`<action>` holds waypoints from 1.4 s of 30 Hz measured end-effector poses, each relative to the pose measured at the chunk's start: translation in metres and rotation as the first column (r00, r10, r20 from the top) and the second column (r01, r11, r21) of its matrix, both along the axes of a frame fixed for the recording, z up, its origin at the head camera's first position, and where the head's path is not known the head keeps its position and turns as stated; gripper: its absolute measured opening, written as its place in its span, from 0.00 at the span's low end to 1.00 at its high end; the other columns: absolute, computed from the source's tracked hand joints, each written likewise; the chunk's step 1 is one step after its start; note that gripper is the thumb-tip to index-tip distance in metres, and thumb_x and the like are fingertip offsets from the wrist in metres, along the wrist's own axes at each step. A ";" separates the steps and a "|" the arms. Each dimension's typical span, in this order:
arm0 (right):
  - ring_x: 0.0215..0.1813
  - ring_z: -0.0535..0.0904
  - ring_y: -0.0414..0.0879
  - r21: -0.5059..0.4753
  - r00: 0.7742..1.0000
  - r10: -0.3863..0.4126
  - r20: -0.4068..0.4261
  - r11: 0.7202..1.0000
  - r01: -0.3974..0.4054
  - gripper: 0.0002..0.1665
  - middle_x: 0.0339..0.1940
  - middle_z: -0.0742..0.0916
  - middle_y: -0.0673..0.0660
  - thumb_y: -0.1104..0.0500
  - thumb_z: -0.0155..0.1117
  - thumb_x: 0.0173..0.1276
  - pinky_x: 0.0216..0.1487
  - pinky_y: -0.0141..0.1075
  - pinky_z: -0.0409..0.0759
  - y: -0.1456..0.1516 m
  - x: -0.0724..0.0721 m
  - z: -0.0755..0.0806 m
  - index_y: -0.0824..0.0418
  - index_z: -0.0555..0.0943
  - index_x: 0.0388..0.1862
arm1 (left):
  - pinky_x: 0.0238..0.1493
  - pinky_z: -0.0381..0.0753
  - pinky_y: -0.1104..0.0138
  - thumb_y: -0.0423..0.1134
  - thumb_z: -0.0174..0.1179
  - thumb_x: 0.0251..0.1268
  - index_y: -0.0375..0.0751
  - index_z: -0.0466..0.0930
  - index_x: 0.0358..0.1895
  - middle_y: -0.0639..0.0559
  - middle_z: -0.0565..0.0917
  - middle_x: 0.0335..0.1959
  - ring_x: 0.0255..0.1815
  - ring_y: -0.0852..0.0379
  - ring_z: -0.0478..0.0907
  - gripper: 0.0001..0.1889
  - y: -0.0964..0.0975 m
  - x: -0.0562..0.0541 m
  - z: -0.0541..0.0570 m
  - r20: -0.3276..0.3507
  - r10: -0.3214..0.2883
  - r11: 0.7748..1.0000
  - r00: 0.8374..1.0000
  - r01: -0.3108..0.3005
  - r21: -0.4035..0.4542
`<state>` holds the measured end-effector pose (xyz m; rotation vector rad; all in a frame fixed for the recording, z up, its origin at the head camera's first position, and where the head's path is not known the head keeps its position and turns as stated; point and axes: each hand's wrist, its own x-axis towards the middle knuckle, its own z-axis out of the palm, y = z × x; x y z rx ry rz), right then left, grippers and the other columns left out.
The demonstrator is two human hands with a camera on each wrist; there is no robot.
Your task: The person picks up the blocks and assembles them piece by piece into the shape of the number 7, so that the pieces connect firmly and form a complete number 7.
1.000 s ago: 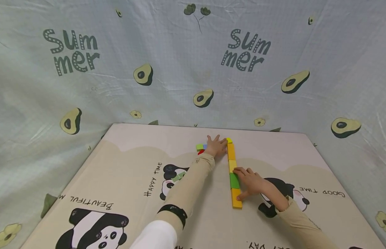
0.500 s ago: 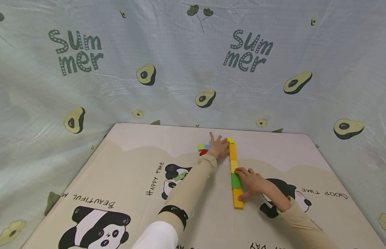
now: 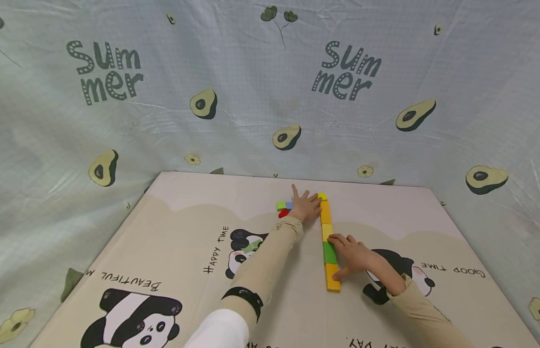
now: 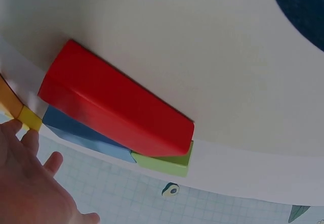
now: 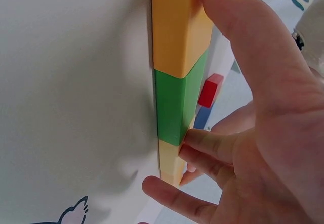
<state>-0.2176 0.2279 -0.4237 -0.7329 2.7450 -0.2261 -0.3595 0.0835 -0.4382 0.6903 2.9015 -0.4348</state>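
A straight row of toy blocks runs away from me: a near orange block (image 3: pixel 332 284), a green block (image 3: pixel 329 253), a pale yellow block (image 3: pixel 327 230), a far orange block (image 3: pixel 325 212) and a small yellow block (image 3: pixel 323 196). My left hand (image 3: pixel 305 208) is spread wide, fingertips at the small yellow block (image 4: pixel 30 119) by the far end. Along the row's right side lies my right hand (image 3: pixel 353 253). Its thumb touches the near orange block (image 5: pixel 174 27), and extended fingers reach the green block (image 5: pixel 172 107) and the pale yellow block (image 5: pixel 169 155).
Left of my left hand lie a red block (image 4: pixel 116 102), a blue block (image 4: pixel 91 135) and a light green block (image 4: pixel 164 167), close together. The table (image 3: pixel 187 217) wears a panda-print cover. Behind its far edge hangs an avocado-print curtain (image 3: pixel 243 96).
The head view has shifted slightly. My left thumb stretches a little farther out than a second ago, while both hands keep their places along the row.
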 end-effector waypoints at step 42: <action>0.55 0.64 0.58 0.011 0.999 -0.034 0.031 0.999 0.034 0.58 0.65 0.62 0.62 0.38 0.71 0.39 0.50 0.57 0.69 -0.004 -0.002 0.000 0.66 0.59 0.63 | 0.65 0.44 0.42 0.55 0.37 0.68 0.61 0.49 0.69 0.63 0.55 0.70 0.68 0.58 0.55 0.27 -0.038 -0.014 -0.006 -0.173 -0.292 0.938 0.941 0.316 0.138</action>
